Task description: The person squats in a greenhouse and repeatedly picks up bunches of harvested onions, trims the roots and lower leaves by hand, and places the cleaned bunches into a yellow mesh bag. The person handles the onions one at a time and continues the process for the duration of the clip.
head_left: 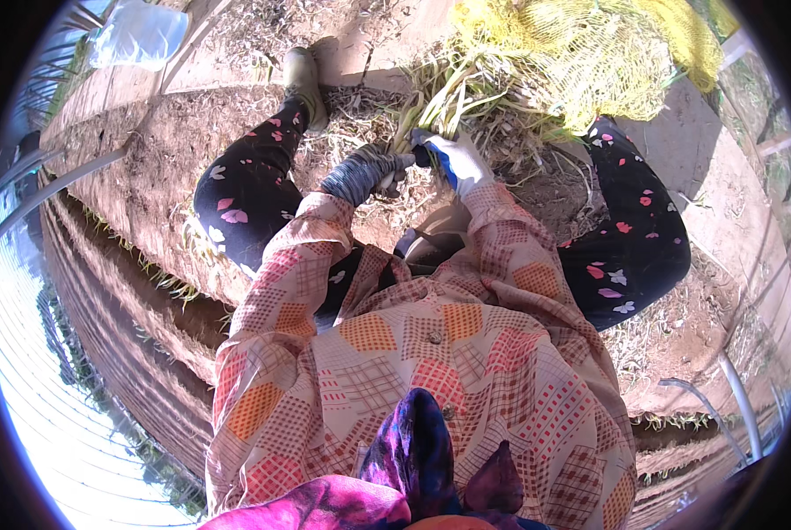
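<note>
My right hand [454, 158], in a white and blue work glove, is closed around the lower part of a bunch of long-leaved green plants [450, 99]. The leaves fan upward, away from me. My left hand [369, 173], in a dark striped knit glove, is close beside it at the bunch's lower left; its fingertips reach the right glove, and whether it grips any stems cannot be told. More loose plants and dry leaves [515, 126] lie just beyond and to the right of my hands. The roots or bulbs of the bunch are hidden.
A yellow mesh net [594, 59] lies over plants at the upper right. A clear plastic bag [140, 34] is at the upper left. My bent legs flank the dry litter on bare soil. Planted furrows [137, 291] run at left; curved metal pipes [57, 192] stand at both sides.
</note>
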A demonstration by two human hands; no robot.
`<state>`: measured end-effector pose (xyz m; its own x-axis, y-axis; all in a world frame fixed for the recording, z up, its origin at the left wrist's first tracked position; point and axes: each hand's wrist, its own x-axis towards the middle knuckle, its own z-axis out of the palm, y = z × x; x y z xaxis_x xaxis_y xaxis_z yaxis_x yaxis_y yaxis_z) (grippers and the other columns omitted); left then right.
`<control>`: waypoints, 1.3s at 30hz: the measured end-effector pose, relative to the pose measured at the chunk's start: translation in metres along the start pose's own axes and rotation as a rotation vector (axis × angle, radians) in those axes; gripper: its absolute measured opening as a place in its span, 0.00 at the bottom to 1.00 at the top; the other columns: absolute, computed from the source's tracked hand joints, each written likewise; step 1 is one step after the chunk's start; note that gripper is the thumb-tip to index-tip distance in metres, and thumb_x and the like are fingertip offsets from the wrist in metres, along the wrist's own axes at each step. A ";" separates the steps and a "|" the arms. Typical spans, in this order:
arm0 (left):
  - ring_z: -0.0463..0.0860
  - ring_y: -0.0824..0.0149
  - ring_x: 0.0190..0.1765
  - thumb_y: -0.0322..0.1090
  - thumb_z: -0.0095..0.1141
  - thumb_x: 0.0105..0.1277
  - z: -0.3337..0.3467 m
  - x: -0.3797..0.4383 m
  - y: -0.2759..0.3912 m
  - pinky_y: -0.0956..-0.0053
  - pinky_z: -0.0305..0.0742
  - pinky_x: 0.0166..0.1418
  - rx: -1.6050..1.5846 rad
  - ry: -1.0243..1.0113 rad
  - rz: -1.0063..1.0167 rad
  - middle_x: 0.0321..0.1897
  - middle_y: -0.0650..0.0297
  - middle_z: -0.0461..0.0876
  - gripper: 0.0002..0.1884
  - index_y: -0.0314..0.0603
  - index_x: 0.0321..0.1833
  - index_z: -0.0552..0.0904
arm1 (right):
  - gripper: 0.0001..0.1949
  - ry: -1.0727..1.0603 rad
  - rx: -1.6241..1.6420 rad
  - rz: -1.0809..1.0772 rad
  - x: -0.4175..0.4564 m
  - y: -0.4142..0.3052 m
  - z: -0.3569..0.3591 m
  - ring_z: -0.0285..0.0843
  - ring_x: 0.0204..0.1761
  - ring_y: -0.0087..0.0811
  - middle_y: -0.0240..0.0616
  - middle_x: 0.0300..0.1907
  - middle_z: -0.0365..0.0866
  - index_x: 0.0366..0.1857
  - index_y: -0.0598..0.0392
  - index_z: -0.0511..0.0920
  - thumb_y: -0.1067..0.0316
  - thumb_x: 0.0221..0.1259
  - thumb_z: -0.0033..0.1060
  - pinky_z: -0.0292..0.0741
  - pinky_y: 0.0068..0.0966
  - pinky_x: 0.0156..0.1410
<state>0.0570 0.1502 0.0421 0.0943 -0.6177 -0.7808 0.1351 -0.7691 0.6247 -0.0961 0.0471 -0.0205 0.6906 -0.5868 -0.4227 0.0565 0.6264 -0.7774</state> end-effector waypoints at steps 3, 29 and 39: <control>0.77 0.74 0.25 0.42 0.63 0.64 -0.013 -0.021 0.022 0.76 0.81 0.31 -0.052 -0.094 0.067 0.24 0.66 0.77 0.17 0.32 0.39 0.79 | 0.12 0.240 0.171 0.064 0.020 0.022 -0.013 0.84 0.31 0.32 0.42 0.34 0.85 0.45 0.66 0.78 0.70 0.61 0.59 0.82 0.27 0.35; 0.84 0.64 0.38 0.32 0.51 0.70 -0.083 -0.026 0.092 0.64 0.83 0.52 -0.612 -0.150 0.603 0.35 0.59 0.82 0.11 0.33 0.50 0.77 | 0.34 0.561 -0.830 0.152 0.044 0.110 -0.047 0.80 0.47 0.38 0.50 0.46 0.82 0.55 0.66 0.72 0.59 0.44 0.77 0.74 0.33 0.55; 0.84 0.64 0.35 0.35 0.53 0.69 -0.070 -0.044 0.108 0.68 0.81 0.49 -0.599 -0.079 0.566 0.35 0.59 0.83 0.12 0.33 0.47 0.79 | 0.50 0.840 -1.392 0.505 0.071 0.078 -0.014 0.69 0.63 0.46 0.50 0.64 0.64 0.66 0.58 0.58 0.38 0.42 0.72 0.70 0.41 0.64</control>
<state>0.1367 0.1058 0.1428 0.2392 -0.9121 -0.3328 0.5930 -0.1342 0.7939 -0.0525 0.0474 -0.1177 -0.1285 -0.8601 -0.4936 -0.9751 0.2002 -0.0950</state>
